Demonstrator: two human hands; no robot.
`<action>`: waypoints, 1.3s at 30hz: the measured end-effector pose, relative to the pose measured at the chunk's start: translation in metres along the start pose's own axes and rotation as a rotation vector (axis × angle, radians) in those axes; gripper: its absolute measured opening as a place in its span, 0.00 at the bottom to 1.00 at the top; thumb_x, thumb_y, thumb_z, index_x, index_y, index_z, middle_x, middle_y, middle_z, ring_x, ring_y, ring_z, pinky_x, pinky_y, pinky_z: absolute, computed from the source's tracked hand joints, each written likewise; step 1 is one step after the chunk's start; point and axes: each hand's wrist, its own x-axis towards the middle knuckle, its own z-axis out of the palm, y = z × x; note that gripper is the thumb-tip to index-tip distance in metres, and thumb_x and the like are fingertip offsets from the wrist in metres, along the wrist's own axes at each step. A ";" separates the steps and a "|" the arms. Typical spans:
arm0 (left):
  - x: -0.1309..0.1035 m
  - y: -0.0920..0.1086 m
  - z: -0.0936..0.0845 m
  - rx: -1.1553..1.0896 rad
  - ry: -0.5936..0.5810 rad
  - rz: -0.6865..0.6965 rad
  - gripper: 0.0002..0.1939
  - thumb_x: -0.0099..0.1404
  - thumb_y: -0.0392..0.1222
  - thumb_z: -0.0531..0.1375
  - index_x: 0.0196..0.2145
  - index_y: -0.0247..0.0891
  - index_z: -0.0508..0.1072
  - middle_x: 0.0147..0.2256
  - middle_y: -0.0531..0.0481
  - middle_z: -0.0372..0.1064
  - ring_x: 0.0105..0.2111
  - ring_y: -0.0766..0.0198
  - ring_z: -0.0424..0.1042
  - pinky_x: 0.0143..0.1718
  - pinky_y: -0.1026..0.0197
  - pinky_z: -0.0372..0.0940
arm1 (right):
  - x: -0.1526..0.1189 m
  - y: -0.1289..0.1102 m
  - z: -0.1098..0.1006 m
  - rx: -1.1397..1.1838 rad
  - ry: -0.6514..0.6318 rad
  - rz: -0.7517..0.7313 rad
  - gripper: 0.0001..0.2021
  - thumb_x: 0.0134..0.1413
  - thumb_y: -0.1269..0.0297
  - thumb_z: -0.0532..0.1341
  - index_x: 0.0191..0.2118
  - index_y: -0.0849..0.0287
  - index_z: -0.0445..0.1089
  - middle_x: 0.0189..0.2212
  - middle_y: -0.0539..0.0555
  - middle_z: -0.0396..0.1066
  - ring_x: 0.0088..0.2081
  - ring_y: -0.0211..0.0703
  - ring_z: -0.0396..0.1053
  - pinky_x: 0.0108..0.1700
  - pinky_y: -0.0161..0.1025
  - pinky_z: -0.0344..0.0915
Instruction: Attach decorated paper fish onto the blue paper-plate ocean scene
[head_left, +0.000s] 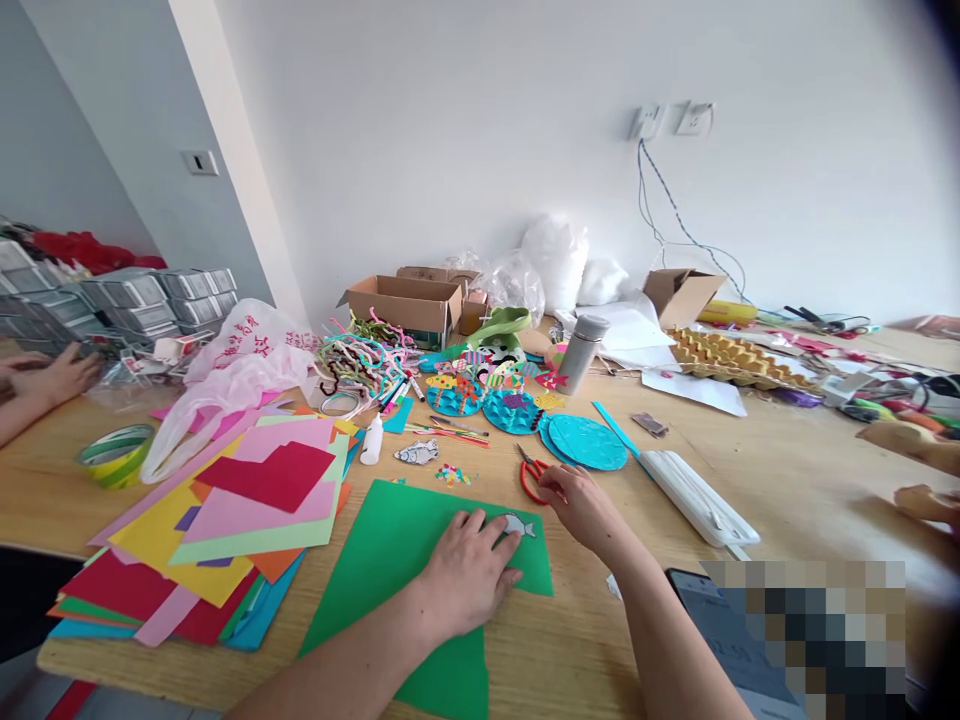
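Observation:
My left hand (pixel 472 570) lies palm down, fingers spread, on a sheet of green paper (pixel 382 560). Its fingertips touch a small grey paper fish (pixel 519 525) near the sheet's upper right corner; part of the fish is covered. Just right of the sheet, my right hand (pixel 583 508) has its fingers closed on the handle of red-handled scissors (pixel 530 478), whose blades point away from me. Beyond the sheet are a second paper fish (pixel 417 453) with drawn scales, a scatter of colourful sequins (pixel 454 475) and a white glue bottle (pixel 371 442).
Coloured paper (pixel 262 480) is piled at left beside a tape roll (pixel 116 455). Pipe cleaners (pixel 364 365), blue painted discs (pixel 589 442), a thermos (pixel 583 352), a white case (pixel 697 495) and a phone (pixel 720 620) surround the work. Other people's hands (pixel 60 378) show at both sides.

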 end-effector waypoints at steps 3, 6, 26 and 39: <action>0.000 -0.001 0.001 0.000 0.010 0.006 0.21 0.71 0.51 0.47 0.57 0.42 0.63 0.56 0.48 0.63 0.49 0.53 0.60 0.47 0.49 0.59 | 0.003 0.008 0.013 -0.122 0.072 0.079 0.11 0.58 0.67 0.52 0.39 0.61 0.71 0.38 0.60 0.73 0.43 0.48 0.68 0.47 0.41 0.59; 0.000 -0.002 0.002 0.012 0.023 0.009 0.22 0.71 0.52 0.46 0.57 0.42 0.63 0.55 0.48 0.64 0.49 0.54 0.60 0.47 0.50 0.59 | 0.005 0.010 0.023 -0.229 0.085 0.138 0.12 0.58 0.68 0.53 0.41 0.63 0.72 0.40 0.62 0.73 0.47 0.50 0.67 0.49 0.41 0.57; 0.000 -0.003 0.003 0.063 0.024 0.014 0.22 0.71 0.52 0.45 0.57 0.43 0.63 0.57 0.50 0.62 0.49 0.53 0.60 0.47 0.50 0.59 | -0.001 0.004 -0.002 -0.022 -0.072 0.202 0.05 0.52 0.66 0.57 0.28 0.58 0.67 0.28 0.54 0.73 0.31 0.42 0.69 0.30 0.34 0.55; 0.002 -0.002 0.003 0.097 0.000 0.023 0.22 0.71 0.51 0.45 0.57 0.43 0.64 0.58 0.50 0.61 0.49 0.53 0.60 0.47 0.49 0.60 | -0.002 -0.008 -0.006 0.167 -0.313 0.265 0.06 0.51 0.67 0.60 0.26 0.59 0.63 0.19 0.48 0.69 0.17 0.35 0.67 0.24 0.31 0.57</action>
